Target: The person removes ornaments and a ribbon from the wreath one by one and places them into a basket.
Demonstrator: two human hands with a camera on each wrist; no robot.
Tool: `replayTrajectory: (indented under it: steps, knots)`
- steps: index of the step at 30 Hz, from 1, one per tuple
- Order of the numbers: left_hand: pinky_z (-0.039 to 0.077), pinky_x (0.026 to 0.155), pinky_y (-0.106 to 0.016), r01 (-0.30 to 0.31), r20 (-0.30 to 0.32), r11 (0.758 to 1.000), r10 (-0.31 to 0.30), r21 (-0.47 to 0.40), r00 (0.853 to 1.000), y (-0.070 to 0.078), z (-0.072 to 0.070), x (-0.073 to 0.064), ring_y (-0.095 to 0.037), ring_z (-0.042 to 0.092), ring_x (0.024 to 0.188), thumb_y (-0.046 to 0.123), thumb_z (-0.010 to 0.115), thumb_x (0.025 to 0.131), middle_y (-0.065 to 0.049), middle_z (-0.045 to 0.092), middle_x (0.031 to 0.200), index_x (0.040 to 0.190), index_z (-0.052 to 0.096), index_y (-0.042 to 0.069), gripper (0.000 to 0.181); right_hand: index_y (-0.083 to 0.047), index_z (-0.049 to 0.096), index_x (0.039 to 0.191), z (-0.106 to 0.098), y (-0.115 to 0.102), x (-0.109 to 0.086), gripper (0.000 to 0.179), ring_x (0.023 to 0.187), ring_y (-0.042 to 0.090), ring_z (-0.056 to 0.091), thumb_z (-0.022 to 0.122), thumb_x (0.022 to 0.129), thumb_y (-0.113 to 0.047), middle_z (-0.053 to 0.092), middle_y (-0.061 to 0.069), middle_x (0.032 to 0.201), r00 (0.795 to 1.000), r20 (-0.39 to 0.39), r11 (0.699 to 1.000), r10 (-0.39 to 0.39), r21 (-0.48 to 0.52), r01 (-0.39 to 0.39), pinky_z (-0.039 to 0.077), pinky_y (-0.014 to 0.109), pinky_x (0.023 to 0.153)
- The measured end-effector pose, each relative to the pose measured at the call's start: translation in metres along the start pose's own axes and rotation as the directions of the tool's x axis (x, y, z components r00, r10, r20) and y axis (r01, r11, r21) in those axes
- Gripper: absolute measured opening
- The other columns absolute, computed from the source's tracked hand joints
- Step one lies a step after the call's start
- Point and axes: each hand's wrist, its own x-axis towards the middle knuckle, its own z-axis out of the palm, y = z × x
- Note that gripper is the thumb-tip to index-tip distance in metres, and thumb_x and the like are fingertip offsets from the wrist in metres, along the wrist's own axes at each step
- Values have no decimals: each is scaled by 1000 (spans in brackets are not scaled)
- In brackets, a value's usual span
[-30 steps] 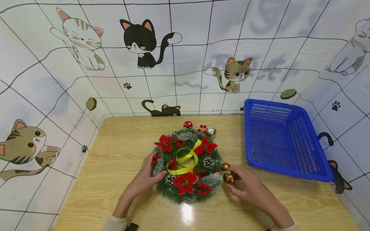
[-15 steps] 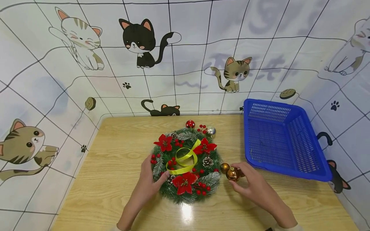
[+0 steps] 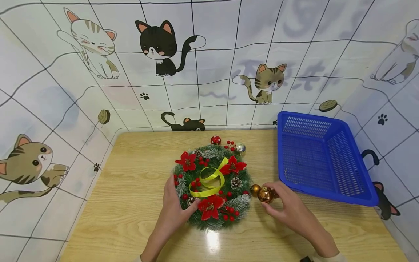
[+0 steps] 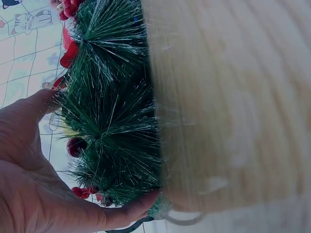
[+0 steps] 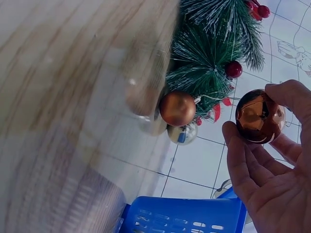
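Note:
A green Christmas wreath [image 3: 235, 196] with red poinsettias, berries, pine cones and a yellow ribbon [image 3: 209, 191] lies on the wooden table. My left hand [image 3: 176, 205] grips its left edge, thumb over the top and fingers around the outer side; the left wrist view has the hand [image 4: 43, 179] spanning the green needles [image 4: 112, 107]. Beside the wreath's right edge, my right hand [image 3: 289, 205] pinches a shiny copper bauble [image 3: 265, 194], clearer in the right wrist view as a glossy ball [image 5: 260, 116] between thumb and fingers. A matte copper bauble [image 5: 178, 108] rests on the table at the wreath's edge.
A blue plastic basket [image 3: 314, 196] stands at the right of the table. Behind the wreath sit a red spotted bauble [image 3: 215, 140], a red berry sprig [image 3: 230, 145] and a silver bauble [image 3: 240, 148]. A cat-printed cloth [image 3: 216, 65] backs the table.
My right hand has shifted the shiny bauble slightly up and right, away from the wreath. My left hand has slid a little right, its thumb further over the wreath.

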Motion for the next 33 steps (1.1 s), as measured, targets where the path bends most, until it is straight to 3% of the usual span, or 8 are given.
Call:
replayTrajectory:
  steps: [5,13,18,23,33]
  knots:
    - [33,118,-72,-30,4,1000,30,-3,1000,-2,-2,1,-51,19,160,43,85,94,-26,10,176,173,2,2,122,-5,67,132,-3,0,1,57,98,9,66,91,81,0,67,-3,120,1000,-4,1000,-2,10,2,59,26,79]
    - [31,119,-72,-77,60,995,80,-58,995,-10,-9,7,-49,19,161,41,84,95,-24,9,177,174,5,4,118,-7,66,133,-5,-1,3,57,98,9,66,91,82,0,67,-5,119,1000,-10,1000,-5,9,5,53,16,84]
    - [30,118,-74,-105,84,991,112,-78,990,-13,-13,9,-48,18,161,39,84,96,-22,11,178,174,6,5,116,-8,66,135,-7,0,2,59,102,10,66,92,82,-2,67,-4,122,1000,-10,1000,-2,-13,2,56,21,84]
    - [31,118,-74,-90,128,992,101,-89,987,-15,-17,12,-46,15,162,38,84,97,-19,5,180,175,1,8,118,-7,66,136,-9,1,3,61,103,11,66,92,81,0,68,-2,123,1000,-20,1000,-20,-16,19,56,23,84]
    - [28,118,-75,-50,179,990,74,-132,981,-17,-22,16,-48,11,163,38,83,98,-20,0,180,176,-8,14,122,-2,66,138,-11,4,3,67,97,14,68,92,77,4,70,4,122,996,-77,998,-51,-29,49,51,13,86]
